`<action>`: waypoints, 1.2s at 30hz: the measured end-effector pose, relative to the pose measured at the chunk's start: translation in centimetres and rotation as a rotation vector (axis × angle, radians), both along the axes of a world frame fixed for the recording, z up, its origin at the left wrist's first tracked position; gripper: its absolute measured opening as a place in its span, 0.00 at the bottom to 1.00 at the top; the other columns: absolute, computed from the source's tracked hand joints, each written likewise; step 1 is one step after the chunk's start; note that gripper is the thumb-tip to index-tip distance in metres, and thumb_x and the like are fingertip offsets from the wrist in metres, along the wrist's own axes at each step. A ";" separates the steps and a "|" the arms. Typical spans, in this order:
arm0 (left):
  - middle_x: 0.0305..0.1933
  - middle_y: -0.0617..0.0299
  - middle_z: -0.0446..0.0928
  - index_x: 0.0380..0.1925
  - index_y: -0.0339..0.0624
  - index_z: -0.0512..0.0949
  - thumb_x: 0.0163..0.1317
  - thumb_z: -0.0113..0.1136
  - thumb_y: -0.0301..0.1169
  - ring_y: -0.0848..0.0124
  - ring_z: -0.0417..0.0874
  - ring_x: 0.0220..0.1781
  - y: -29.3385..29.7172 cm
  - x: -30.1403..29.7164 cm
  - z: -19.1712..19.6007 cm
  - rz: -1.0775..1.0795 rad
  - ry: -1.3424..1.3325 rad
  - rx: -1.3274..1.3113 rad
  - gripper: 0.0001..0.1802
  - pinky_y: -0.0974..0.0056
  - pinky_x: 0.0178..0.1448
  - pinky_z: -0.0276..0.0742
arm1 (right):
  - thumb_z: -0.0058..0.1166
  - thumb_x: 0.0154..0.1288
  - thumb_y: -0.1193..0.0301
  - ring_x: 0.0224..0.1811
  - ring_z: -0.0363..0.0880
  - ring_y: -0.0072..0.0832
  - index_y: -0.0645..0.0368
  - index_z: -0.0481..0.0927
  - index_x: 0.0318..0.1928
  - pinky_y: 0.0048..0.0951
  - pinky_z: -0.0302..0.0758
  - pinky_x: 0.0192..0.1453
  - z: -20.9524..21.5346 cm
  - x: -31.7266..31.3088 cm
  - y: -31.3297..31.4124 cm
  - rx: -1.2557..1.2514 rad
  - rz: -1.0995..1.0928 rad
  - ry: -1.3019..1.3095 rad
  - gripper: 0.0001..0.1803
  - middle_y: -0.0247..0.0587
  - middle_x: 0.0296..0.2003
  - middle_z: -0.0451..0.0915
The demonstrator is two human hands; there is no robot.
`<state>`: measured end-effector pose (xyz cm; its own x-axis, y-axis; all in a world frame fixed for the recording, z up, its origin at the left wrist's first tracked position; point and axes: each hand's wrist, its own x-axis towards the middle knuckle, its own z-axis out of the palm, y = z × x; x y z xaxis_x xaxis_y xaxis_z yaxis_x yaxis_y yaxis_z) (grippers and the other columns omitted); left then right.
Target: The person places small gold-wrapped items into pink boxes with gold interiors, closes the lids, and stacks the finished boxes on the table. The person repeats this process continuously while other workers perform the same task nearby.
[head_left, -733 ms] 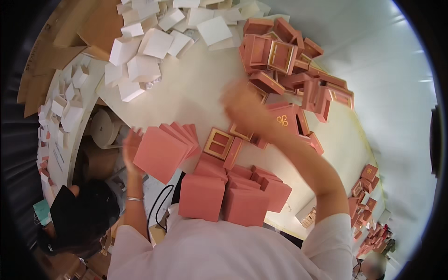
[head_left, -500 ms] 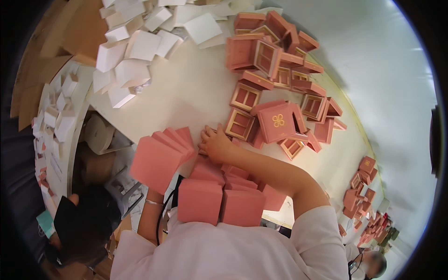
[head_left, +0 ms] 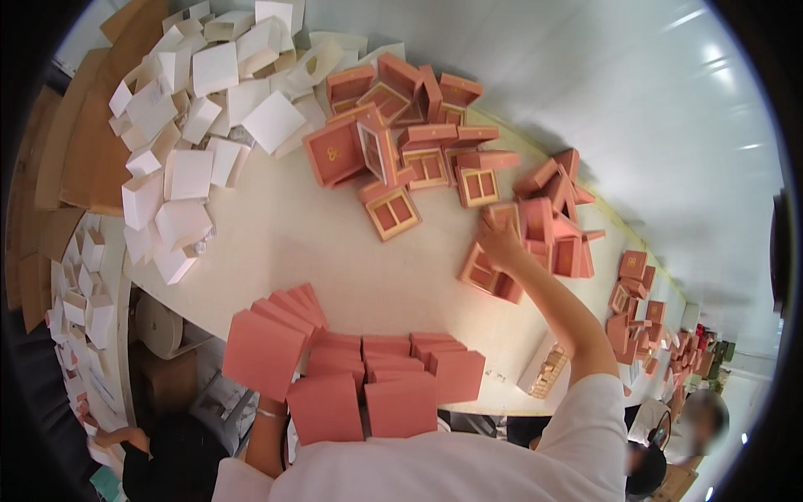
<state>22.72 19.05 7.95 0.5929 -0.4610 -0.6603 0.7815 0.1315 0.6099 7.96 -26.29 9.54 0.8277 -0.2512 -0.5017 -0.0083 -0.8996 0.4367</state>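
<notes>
My right hand [head_left: 502, 244] reaches out to the right part of the table. Its fingers curl over the edge of an open pink gift box [head_left: 481, 272] with a gold-edged, divided inside; motion blurs the grip. Other pink boxes crowd against that hand, their lids raised or tilted. Near my body stand several closed pink boxes [head_left: 401, 406] in short rows. A leaning row of pink boxes [head_left: 266, 351] is at their left. My left forearm goes up behind this leaning row, which hides my left hand.
More open pink boxes [head_left: 393, 213] lie in a heap at the table's far middle. White cartons [head_left: 188, 176] pile up at the far left beside brown cardboard [head_left: 100, 159]. A small tray of light pieces [head_left: 548, 368] lies by my right forearm. Other people sit at both sides.
My right hand has moved from beside the near pink boxes to the far right. A group of open pink boxes has shifted right, apart from the heap. The view has turned.
</notes>
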 end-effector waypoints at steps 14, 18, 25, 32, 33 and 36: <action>0.67 0.55 0.61 0.66 0.46 0.56 0.67 0.38 0.55 0.62 0.62 0.68 2.2 -2.0 -0.2 0.012 0.084 0.133 0.34 0.52 0.68 0.60 | 0.48 0.60 0.65 0.60 0.64 0.53 0.61 0.74 0.54 0.68 0.61 0.55 -3.4 34.5 12.8 -0.365 0.264 0.201 0.23 0.53 0.57 0.69; 0.67 0.55 0.61 0.66 0.46 0.56 0.67 0.38 0.55 0.62 0.63 0.67 2.0 -2.2 -0.4 0.008 0.093 0.128 0.34 0.52 0.68 0.60 | 0.49 0.59 0.65 0.61 0.63 0.52 0.59 0.73 0.56 0.66 0.62 0.55 -4.7 27.3 8.6 -0.065 0.133 -0.133 0.23 0.53 0.59 0.67; 0.67 0.55 0.61 0.66 0.46 0.57 0.67 0.38 0.55 0.61 0.63 0.67 1.8 -2.4 -0.2 -0.013 0.089 0.112 0.34 0.51 0.68 0.61 | 0.51 0.58 0.67 0.62 0.63 0.52 0.55 0.70 0.59 0.62 0.64 0.55 -2.8 14.1 -2.0 -0.036 -0.097 -0.044 0.26 0.54 0.61 0.64; 0.67 0.55 0.61 0.66 0.47 0.57 0.67 0.39 0.55 0.61 0.63 0.67 1.8 -3.0 0.0 -0.048 0.103 0.118 0.34 0.51 0.67 0.61 | 0.60 0.51 0.50 0.70 0.48 0.52 0.36 0.64 0.64 0.67 0.54 0.62 -4.9 27.5 1.3 0.267 -0.090 -0.592 0.38 0.46 0.69 0.49; 0.67 0.55 0.61 0.66 0.47 0.57 0.67 0.39 0.55 0.61 0.63 0.67 2.0 -3.3 0.3 -0.049 0.104 0.131 0.34 0.51 0.67 0.61 | 0.60 0.50 0.49 0.70 0.48 0.52 0.36 0.64 0.64 0.68 0.53 0.62 -4.9 27.9 0.9 0.272 -0.129 -0.585 0.38 0.45 0.69 0.49; 0.67 0.55 0.61 0.66 0.47 0.57 0.67 0.39 0.55 0.61 0.63 0.67 2.5 -3.9 0.5 -0.047 0.106 0.143 0.34 0.51 0.67 0.61 | 0.61 0.48 0.45 0.71 0.45 0.52 0.36 0.65 0.63 0.71 0.49 0.62 -5.3 27.3 -0.1 0.305 -0.236 -0.557 0.40 0.43 0.70 0.46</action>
<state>18.81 21.52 8.44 0.4963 -0.3835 -0.7788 0.8456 0.0107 0.5337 35.30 -26.39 4.25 0.9237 -0.3717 -0.0933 -0.3698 -0.9284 0.0371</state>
